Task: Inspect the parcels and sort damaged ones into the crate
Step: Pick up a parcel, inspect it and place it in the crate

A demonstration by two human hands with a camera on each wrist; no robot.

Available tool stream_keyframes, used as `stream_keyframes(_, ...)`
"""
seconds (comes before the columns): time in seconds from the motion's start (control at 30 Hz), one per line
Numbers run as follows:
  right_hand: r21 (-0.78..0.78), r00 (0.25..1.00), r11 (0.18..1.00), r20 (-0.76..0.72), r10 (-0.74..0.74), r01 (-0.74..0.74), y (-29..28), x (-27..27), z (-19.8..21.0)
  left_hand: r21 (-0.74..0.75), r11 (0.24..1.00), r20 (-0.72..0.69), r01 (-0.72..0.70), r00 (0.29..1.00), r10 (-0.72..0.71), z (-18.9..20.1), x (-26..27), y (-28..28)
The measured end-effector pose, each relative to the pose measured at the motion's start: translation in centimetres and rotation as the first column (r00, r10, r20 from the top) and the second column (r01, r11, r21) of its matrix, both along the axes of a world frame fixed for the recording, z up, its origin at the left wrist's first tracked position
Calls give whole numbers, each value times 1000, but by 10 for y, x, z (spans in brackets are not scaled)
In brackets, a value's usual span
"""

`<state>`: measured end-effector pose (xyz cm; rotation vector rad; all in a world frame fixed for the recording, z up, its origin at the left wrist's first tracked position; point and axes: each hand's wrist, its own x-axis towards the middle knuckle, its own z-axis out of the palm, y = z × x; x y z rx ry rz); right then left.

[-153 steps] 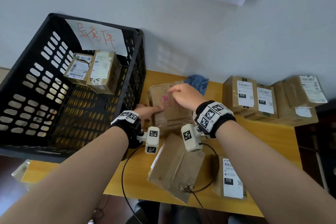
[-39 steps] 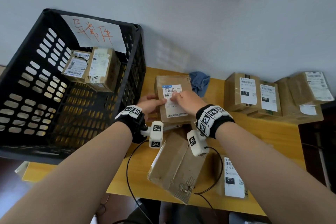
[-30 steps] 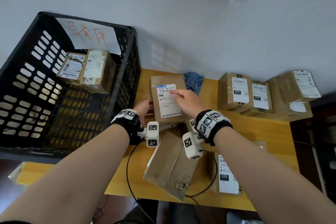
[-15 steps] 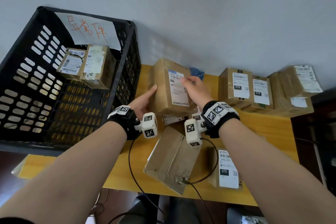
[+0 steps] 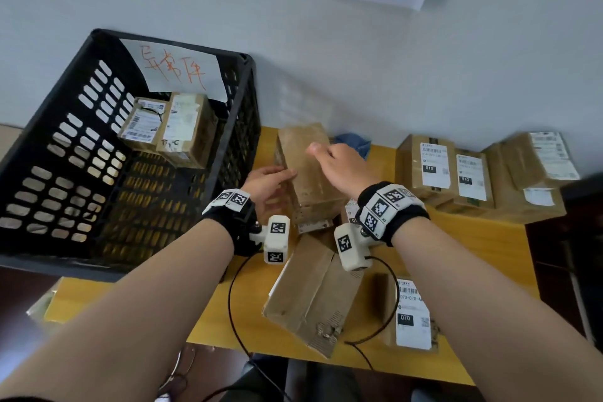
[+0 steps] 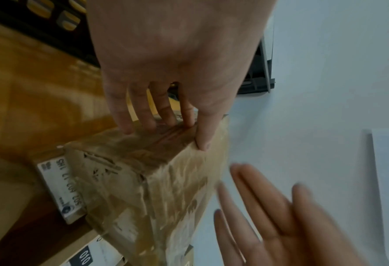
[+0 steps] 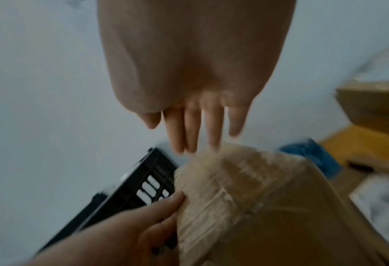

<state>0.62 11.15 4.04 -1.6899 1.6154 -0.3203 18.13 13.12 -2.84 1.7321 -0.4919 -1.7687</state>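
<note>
A brown, tape-wrapped parcel (image 5: 306, 170) stands tilted on end in the middle of the table, its lower end on another labelled parcel (image 5: 313, 226). My left hand (image 5: 267, 183) holds its left side, fingers (image 6: 141, 115) along one face and thumb on the edge. My right hand (image 5: 329, 160) hovers over its upper face with fingers (image 7: 196, 133) straight; whether they touch is blurred. The black crate (image 5: 65, 173) stands at left with a red-lettered paper sign (image 5: 176, 70) and two labelled parcels (image 5: 143, 124) (image 5: 189, 130) inside.
Three labelled parcels (image 5: 430, 166) (image 5: 470, 179) (image 5: 528, 170) line the back right by the wall. A parcel with a torn corner (image 5: 313, 294) and one labelled 070 (image 5: 411, 313) lie near the front edge. A blue cloth (image 5: 355, 143) lies behind the held parcel. Black cables (image 5: 235, 303) trail forward.
The parcel lay flat with its label up, then was tipped onto its end and turned so the label faces away. My right hand has released it and lifted off.
</note>
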Motion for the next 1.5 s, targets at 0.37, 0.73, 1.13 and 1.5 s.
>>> stream_keyframes(0.37,132,981,985,-146,130,-111,3,22,-30,167,965,-66,-205,974,218,-12,10,2)
stream_keyframes(0.73,87,933,979,-299,200,-182,-5,32,-28,124,990,-129,-72,988,88,2,14,6)
stream_keyframes(1.13,69,976,974,-12,-216,216,-10,-8,-24,64,995,-65,83,995,-79,8,12,3)
stream_keyframes(1.5,462,571,673,360,-738,578,-11,-23,-20,-329,900,56,284,958,-282,72,10,-12)
